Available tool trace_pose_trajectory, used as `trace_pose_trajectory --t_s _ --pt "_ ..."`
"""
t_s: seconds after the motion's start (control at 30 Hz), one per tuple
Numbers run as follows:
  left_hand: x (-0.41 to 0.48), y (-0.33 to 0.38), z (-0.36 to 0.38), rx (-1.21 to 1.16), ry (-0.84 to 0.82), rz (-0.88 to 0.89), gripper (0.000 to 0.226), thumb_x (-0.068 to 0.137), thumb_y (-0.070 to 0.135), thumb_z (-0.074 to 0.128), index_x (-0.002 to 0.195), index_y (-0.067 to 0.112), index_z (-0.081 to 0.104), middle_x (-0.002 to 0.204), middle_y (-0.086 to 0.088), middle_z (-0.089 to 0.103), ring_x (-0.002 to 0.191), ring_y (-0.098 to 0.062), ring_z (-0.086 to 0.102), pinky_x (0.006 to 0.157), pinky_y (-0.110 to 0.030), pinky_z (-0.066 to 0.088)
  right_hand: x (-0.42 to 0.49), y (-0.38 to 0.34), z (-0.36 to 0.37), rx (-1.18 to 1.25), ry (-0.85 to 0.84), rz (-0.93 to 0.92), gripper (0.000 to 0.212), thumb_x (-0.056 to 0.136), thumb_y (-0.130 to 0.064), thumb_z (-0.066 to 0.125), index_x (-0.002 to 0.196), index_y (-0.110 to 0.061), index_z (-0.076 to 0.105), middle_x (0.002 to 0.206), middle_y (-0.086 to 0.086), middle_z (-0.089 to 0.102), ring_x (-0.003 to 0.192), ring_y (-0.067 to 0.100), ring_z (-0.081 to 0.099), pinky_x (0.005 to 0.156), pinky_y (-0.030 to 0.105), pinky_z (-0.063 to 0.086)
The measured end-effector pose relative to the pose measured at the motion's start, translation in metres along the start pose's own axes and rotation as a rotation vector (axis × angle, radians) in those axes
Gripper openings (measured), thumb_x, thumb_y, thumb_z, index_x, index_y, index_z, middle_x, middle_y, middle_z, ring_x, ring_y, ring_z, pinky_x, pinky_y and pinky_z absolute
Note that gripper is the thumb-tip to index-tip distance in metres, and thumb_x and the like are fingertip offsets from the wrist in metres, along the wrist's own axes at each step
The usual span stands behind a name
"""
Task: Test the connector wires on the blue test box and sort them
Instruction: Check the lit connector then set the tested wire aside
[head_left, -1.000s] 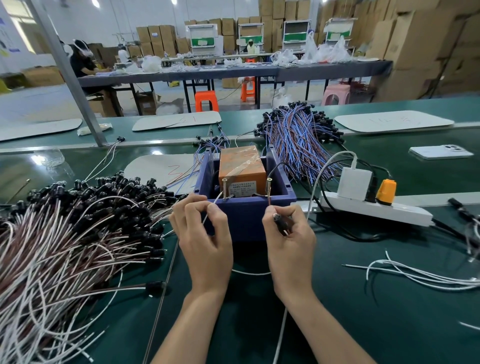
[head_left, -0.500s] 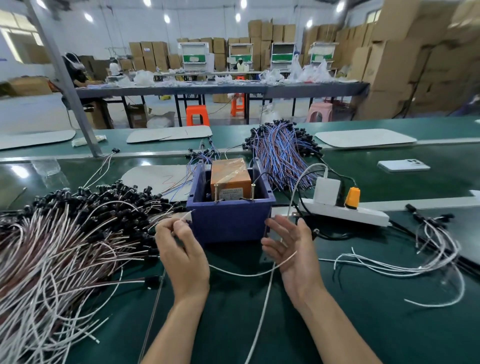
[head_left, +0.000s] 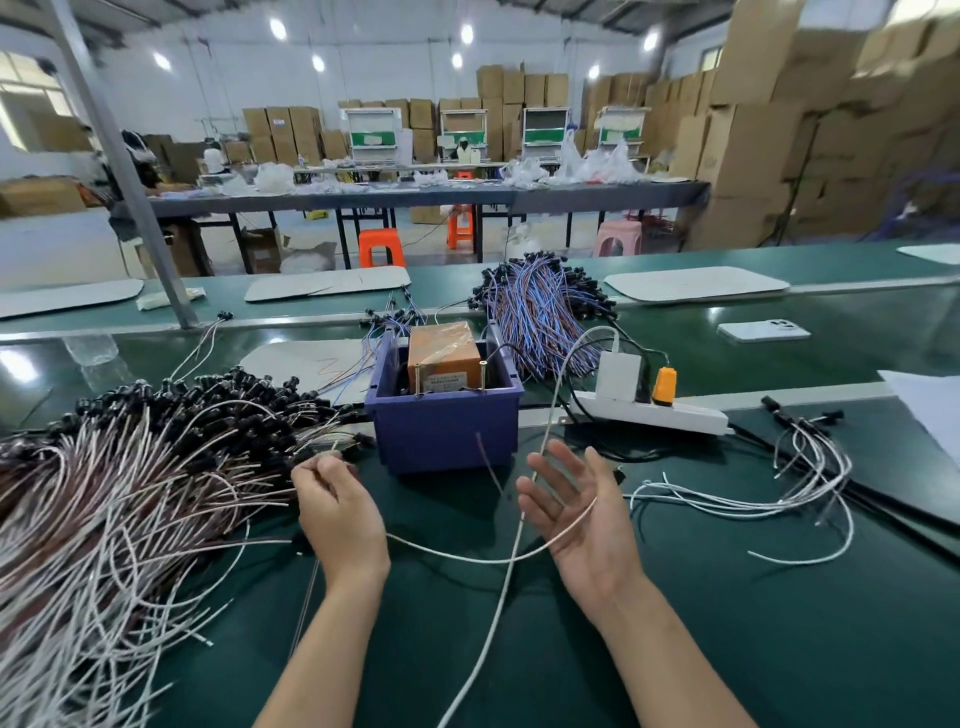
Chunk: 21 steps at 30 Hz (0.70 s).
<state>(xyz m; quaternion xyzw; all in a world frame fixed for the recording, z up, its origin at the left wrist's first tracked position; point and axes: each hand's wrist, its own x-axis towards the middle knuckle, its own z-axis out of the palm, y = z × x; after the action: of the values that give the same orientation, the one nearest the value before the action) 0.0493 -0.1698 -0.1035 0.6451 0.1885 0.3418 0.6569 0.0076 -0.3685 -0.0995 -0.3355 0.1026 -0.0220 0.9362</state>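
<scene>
Left of the blue test box (head_left: 444, 431) lies a big pile of black-tipped wires (head_left: 130, 493), which I take to be untested. At its edge nearest the box, the left hand (head_left: 337, 514) has its fingers curled, with thumb and forefinger pinching what looks like one end of a white wire (head_left: 467, 560). In front of the box that wire sags across the upturned palm of the right hand (head_left: 582, 519), whose fingers are spread and grip nothing. Right of the box there is only a small loose heap of wires (head_left: 769, 493), seemingly sorted, so most of the job appears left to do.
</scene>
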Motion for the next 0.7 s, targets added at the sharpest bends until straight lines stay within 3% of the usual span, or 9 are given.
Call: trace_pose_trajectory --t_s 0.07,0.13,0.2,0.37,0.47,0.53,0.63,0.7 --pt "-0.004 0.0 -0.002 0.102 -0.014 0.137 0.018 0.104 0.014 0.04 0.117 0.012 0.052 0.115 -0.009 0.057 0.106 -0.024 0.053 0.092 -0.035 0.042 -0.003 0.001 0.0 -0.037 -0.011 -0.004 0.037 0.103 -0.038 0.051 0.116 -0.01 0.07 0.106 0.015 0.076 0.078 0.028 0.076 0.06 0.031 0.061" --pt "-0.01 0.001 -0.005 0.24 -0.006 0.356 0.034 0.102 0.012 0.043 0.134 0.002 0.047 0.139 -0.019 0.042 0.133 -0.03 0.037 0.111 -0.036 0.03 -0.005 0.001 0.0 -0.069 -0.027 -0.011 0.035 0.103 -0.036 0.05 0.115 -0.011 0.071 0.107 0.015 0.076 0.078 0.028 0.076 0.061 0.031 0.061" --pt "-0.022 0.002 -0.007 0.344 -0.102 0.626 0.04 0.099 0.015 0.044 0.138 0.004 0.047 0.144 -0.016 0.038 0.139 -0.029 0.034 0.114 -0.04 0.029 -0.006 0.0 0.001 -0.116 -0.042 -0.026 0.035 0.104 -0.036 0.048 0.114 -0.012 0.072 0.108 0.014 0.076 0.081 0.028 0.076 0.063 0.031 0.061" --pt "-0.064 0.009 -0.002 0.466 -0.614 1.22 0.029 0.097 0.022 0.054 0.124 0.016 0.064 0.131 0.002 0.061 0.13 -0.019 0.051 0.115 -0.042 0.034 -0.018 0.009 0.017 -0.509 -0.091 -0.201 0.037 0.099 -0.043 0.047 0.103 -0.024 0.078 0.11 0.008 0.077 0.102 0.023 0.073 0.083 0.03 0.055" --pt "-0.075 0.013 0.0 0.473 -0.768 1.238 0.028 0.095 0.022 0.057 0.119 0.013 0.067 0.12 0.005 0.067 0.116 -0.016 0.06 0.112 -0.039 0.038 -0.026 0.014 0.031 -0.606 -0.149 -0.336 0.04 0.095 -0.046 0.042 0.099 -0.027 0.078 0.108 0.002 0.077 0.109 0.017 0.07 0.092 0.031 0.053" --pt "-0.074 0.019 -0.002 0.474 -0.792 1.178 0.024 0.101 0.023 0.05 0.113 0.012 0.068 0.107 0.005 0.07 0.097 -0.017 0.063 0.098 -0.039 0.047 -0.03 0.009 0.042 -0.64 -0.194 -0.397 0.042 0.096 -0.044 0.039 0.1 -0.029 0.077 0.111 -0.002 0.076 0.112 0.013 0.068 0.097 0.033 0.049" --pt "-0.065 0.033 -0.014 0.443 -0.807 1.083 0.036 0.109 0.028 0.037 0.1 0.011 0.067 0.084 0.005 0.068 0.069 -0.018 0.056 0.076 -0.038 0.05 -0.032 -0.008 0.062 -0.641 -0.251 -0.48 0.046 0.099 -0.042 0.034 0.096 -0.028 0.078 0.104 0.002 0.077 0.103 0.018 0.072 0.092 0.032 0.05" --pt "-0.054 0.047 -0.025 0.398 -0.77 1.056 0.032 0.109 0.031 0.039 0.102 0.013 0.066 0.081 0.008 0.066 0.064 -0.015 0.056 0.066 -0.034 0.051 -0.03 -0.021 0.076 -0.58 -0.256 -0.527 0.05 0.102 -0.041 0.032 0.089 -0.027 0.078 0.094 0.007 0.077 0.089 0.024 0.074 0.084 0.032 0.053"
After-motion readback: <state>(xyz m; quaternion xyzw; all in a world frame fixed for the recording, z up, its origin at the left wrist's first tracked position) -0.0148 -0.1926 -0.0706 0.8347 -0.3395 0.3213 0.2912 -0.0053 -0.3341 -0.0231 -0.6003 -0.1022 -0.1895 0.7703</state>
